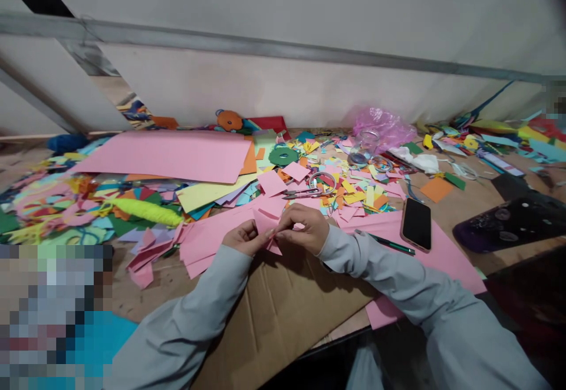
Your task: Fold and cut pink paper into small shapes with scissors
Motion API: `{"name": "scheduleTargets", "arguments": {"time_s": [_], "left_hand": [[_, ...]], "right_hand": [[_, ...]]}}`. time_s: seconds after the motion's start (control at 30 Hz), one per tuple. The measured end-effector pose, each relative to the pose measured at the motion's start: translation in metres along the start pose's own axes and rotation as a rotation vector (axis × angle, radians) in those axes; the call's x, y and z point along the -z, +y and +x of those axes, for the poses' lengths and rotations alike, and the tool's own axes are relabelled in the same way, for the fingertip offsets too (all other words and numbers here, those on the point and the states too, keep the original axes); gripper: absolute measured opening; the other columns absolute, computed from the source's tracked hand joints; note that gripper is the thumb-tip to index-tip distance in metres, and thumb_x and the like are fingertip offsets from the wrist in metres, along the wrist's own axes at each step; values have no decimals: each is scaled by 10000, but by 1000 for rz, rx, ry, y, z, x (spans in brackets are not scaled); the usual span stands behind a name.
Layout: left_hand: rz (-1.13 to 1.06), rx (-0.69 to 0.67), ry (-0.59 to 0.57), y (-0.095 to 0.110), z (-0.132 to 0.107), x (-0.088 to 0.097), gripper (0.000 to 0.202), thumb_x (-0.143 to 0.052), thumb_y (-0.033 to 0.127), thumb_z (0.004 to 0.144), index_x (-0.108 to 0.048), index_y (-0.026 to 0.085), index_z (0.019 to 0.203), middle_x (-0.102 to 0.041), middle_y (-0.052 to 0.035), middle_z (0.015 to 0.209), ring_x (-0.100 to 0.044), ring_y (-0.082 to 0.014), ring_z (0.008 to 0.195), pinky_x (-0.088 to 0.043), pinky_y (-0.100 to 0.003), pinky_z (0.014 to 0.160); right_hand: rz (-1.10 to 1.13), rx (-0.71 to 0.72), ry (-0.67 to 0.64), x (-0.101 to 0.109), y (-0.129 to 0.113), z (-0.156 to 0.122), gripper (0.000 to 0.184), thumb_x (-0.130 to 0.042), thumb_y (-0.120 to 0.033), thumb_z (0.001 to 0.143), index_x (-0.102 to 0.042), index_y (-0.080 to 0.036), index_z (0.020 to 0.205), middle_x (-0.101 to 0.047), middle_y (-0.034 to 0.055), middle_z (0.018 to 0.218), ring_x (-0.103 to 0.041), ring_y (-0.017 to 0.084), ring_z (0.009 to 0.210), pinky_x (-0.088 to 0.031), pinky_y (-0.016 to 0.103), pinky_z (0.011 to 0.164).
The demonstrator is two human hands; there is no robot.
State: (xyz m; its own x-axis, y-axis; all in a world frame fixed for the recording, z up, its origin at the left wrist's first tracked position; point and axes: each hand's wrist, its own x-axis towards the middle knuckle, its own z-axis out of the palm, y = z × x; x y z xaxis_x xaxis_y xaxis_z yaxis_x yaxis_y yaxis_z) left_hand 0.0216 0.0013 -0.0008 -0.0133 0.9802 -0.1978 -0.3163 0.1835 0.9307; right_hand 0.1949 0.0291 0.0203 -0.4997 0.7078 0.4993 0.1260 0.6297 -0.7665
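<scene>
Left hand [247,238] and right hand [307,228] pinch a small bent pink paper piece [265,221]

Both hands' fingers are clamped on it, in the middle. They have room over a flat brown cardboard sheet [265,313] on the near side. Just past them lie silver metal scissors [305,194] and crowded bright paper scraps [354,194]. On the right, a black-screened phone [416,225] lies inside the slanted edge of a big pink paper sheet [451,257].

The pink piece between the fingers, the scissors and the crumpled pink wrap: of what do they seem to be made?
Pink piece: probably paper or thin card, matte, with flat faces.
Scissors: apparently metal, from the greyish sheen, though any coating cannot be told.
Crumpled pink wrap: likely thin plastic film, glossy and partly see-through, with bright creases.
</scene>
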Motion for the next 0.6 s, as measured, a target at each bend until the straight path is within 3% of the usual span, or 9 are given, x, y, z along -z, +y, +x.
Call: {"name": "scheduleTargets", "arguments": {"time_s": [0.17, 0.37, 0.47, 0.6], "left_hand": [[-3, -35, -44, 0, -3, 0, 425, -898, 391, 455, -725, 136, 748, -714, -18, 638, -624, -127, 576, -493, -219, 569], [131, -43, -62, -1, -3, 3, 426, -831, 455, 562, -737, 136, 830, -664, -7, 590, -570, -119, 516, -451, -221, 507], [113, -63, -25, -2, -3, 0, 426, -853, 443, 531, -731, 141, 806, -690, -16, 629, -599, -132, 558, -491, -240, 556], [54, -43, 38, -4, -1, -2, 472, -881, 435, 477, -731, 135, 808, -708, -21, 635, -617, -132, 564, -515, -241, 566]], "right_hand": [[-25, -113, 55, -5, -2, -2, 127, -682, -251, 800, -645, -149, 734, -613, 26, 721, -553, 123, 674, -440, 243, 624], [-78, -226, 92, -5, -4, -4, 85, -687, -201, 754, -615, -161, 730, -615, 6, 721, -547, 116, 673, -426, 234, 620], [88, -302, 96, -7, 0, -2, 144, -700, -242, 743, -599, -163, 808, -605, -9, 709, -547, 103, 623, -436, 229, 592], [451, -466, 108, -6, 8, 2, 332, -705, -427, 737, -574, -167, 897, -588, -25, 692, -551, 93, 553, -471, 227, 534]]}}
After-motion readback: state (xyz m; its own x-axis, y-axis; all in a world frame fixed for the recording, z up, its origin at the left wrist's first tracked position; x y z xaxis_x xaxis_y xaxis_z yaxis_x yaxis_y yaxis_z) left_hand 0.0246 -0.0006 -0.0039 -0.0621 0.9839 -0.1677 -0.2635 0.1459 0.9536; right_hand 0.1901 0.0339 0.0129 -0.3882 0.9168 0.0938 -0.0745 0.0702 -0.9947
